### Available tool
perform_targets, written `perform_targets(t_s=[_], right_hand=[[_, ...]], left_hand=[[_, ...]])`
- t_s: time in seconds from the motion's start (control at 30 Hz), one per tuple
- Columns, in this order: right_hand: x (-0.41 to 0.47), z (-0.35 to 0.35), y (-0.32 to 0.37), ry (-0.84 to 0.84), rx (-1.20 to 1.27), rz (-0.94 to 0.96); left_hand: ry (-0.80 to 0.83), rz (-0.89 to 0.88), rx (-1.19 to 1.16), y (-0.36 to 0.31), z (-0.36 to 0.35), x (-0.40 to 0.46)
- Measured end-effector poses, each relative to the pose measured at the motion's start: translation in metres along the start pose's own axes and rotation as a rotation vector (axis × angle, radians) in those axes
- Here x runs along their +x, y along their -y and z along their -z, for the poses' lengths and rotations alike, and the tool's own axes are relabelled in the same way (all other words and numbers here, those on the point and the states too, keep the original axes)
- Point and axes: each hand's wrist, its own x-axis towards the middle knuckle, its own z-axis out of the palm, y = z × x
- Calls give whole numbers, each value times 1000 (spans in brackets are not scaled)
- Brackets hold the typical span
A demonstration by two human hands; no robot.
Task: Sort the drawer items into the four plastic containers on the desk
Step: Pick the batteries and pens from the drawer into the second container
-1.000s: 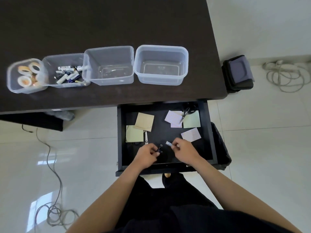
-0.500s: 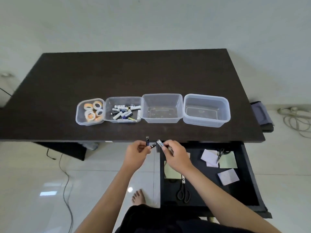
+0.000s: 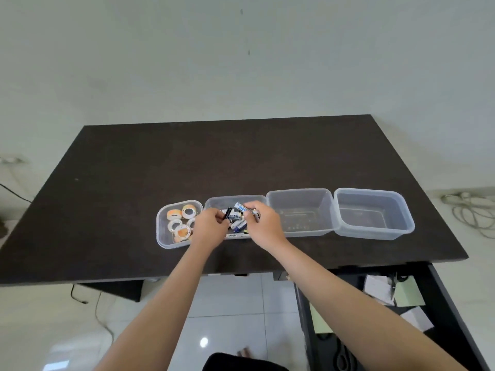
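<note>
- Dark brown desk (image 3: 241,162) against a pale wall, with four clear plastic containers in a row near its front edge.
- Left hand (image 3: 210,226) pinches a small black battery (image 3: 228,213) between thumb and fingertips, over the second container (image 3: 235,202).
- Right hand (image 3: 261,222), just beside the left, grips a blue-and-white battery (image 3: 240,207), tilted, over the same tub.
- Below both hands lies a loose heap of batteries (image 3: 237,225), white, blue and black.
- Left of the grip: tape rolls (image 3: 178,219) fill the first container (image 3: 163,236).
- Right of the grip: the third container (image 3: 300,194) and the fourth container (image 3: 375,194).
- Open drawer (image 3: 450,311) at lower right holds sticky notes (image 3: 408,293).
</note>
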Motion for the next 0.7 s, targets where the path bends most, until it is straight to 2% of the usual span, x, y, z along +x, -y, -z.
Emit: perform_targets(t_s=[0.17,0.33,0.53,0.7], right_hand=[[22,-25,-5,50,-47,-78],[32,-38,-15,72,-81,-161],[28,-26,-10,51,-74,-72],[2,2,-17,-20,-25,133]], left_hand=[[89,-32,99,8,-1,14],[117,-64,86,21,-5,18],[7,-157,-9,30,-9,6],[-125,-292,-149,29,-23,-32]])
